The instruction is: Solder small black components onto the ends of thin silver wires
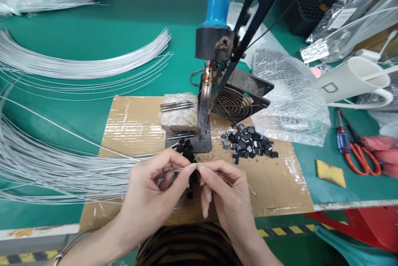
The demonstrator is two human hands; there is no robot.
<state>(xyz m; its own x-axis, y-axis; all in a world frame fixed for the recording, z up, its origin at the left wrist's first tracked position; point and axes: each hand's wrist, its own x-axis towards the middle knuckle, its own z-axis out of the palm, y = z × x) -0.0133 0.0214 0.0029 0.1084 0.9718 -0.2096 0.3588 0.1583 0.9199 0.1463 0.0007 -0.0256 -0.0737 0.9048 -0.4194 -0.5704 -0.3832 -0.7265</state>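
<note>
My left hand [155,193] is closed in a pinch on a thin grey wire, its thumb and fingertip meeting near the middle of the cardboard. Right beside it, thumb tip almost touching the other, my right hand [230,195] pinches thin wire strands [251,189] that stick out past its fingers. The small join between the fingertips is mostly hidden. Under and behind the left hand lies a large bundle of grey wires [68,170], with black connectors [185,150] at its ends. A soldering iron [203,112] with a blue handle [218,2] hangs tip down just beyond both hands.
A pile of small black connectors [248,141] lies on the cardboard [130,118]. Behind stand a wrapped block [178,118] with metal rods and a black fan [236,98]. Rightward are a yellow sponge [331,173], orange-handled scissors [362,160] and a white mug [345,81].
</note>
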